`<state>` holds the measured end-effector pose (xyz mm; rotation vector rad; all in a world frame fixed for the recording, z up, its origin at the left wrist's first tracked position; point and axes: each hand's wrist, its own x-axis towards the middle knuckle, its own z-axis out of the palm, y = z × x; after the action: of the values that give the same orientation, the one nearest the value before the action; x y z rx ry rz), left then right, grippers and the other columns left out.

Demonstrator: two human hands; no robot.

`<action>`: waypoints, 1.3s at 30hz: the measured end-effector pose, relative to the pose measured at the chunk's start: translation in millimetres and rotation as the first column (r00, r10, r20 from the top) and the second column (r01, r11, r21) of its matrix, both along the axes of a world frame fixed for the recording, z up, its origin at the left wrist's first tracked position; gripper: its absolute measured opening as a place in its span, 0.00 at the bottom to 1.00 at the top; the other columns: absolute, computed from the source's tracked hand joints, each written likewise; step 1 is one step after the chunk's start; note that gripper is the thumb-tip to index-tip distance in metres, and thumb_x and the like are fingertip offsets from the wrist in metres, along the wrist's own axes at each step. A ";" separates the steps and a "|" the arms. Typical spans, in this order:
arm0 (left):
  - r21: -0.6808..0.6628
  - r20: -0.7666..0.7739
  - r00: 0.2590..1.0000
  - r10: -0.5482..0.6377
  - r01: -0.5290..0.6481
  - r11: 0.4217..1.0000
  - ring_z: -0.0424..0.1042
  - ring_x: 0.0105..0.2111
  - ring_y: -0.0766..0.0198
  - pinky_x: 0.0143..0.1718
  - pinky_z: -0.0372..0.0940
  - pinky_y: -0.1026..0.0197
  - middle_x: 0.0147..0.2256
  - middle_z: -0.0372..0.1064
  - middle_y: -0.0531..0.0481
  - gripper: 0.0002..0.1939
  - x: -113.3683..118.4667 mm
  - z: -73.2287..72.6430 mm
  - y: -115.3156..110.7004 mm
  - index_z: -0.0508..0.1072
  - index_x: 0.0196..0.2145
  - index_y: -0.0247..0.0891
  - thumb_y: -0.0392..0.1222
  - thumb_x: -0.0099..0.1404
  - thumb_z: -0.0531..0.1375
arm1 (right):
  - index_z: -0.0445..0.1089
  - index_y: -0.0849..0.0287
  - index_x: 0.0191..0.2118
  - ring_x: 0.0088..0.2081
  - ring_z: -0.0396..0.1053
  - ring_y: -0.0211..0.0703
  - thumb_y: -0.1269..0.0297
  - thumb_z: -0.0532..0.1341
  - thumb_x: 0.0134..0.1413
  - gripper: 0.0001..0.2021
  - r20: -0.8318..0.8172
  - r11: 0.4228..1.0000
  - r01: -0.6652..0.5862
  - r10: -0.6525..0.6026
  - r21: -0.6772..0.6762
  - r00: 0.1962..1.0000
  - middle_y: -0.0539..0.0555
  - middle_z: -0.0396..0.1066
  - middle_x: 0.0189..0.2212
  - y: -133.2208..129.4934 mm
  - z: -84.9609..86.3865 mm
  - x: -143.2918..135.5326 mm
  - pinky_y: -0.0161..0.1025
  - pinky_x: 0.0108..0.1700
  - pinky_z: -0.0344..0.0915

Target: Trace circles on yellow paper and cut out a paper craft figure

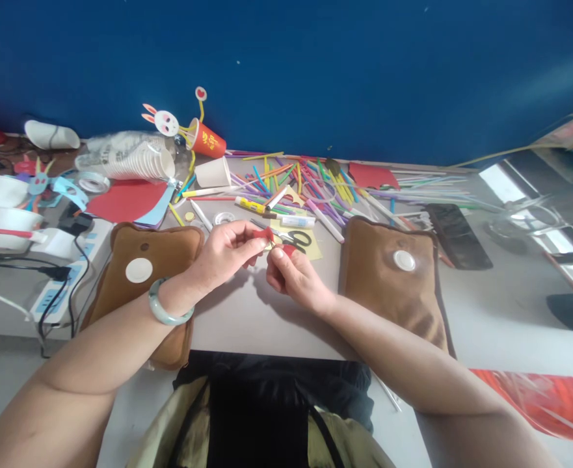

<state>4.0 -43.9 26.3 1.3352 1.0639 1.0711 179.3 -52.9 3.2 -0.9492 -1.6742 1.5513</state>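
My left hand (230, 250) is closed, pinching a small piece of red paper (265, 233) between thumb and fingers above the table. Close beside it, my right hand (293, 273) is closed too, its thumb pressed against the fingers. Red also shows at the right fingers, with something thin between the two hands that is too small to make out. Just beyond the hands lie scissors (300, 240) with dark handles, on a pale yellow paper (316, 249). A glue stick (298, 221) and a yellow marker (251, 204) lie behind them.
Brown warmer pads lie at left (169, 250) and right (378, 273). Coloured pipe cleaners (315, 182) spread along the blue wall (286, 78). Paper cups (130, 159), a decorated red cup (208, 140) and a power strip (54, 299) with cables stand left; a phone (456, 235) lies right.
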 end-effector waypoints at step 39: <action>0.045 -0.040 0.997 -0.070 0.072 0.996 0.66 0.21 0.72 0.23 0.63 0.69 0.23 0.69 0.54 0.07 -0.9 4.7 1.3 0.74 0.30 0.35 0.41 0.60 0.63 | 0.56 0.55 0.19 0.17 0.52 0.34 0.35 0.47 0.65 0.32 0.050 0.997 -0.074 0.075 -0.020 0.996 0.48 0.57 0.14 5.4 4.0 6.5 0.37 0.23 0.52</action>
<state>3.1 -42.6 31.0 1.4260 1.0178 1.0263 185.8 -47.5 7.2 -0.9527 -1.7518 1.6065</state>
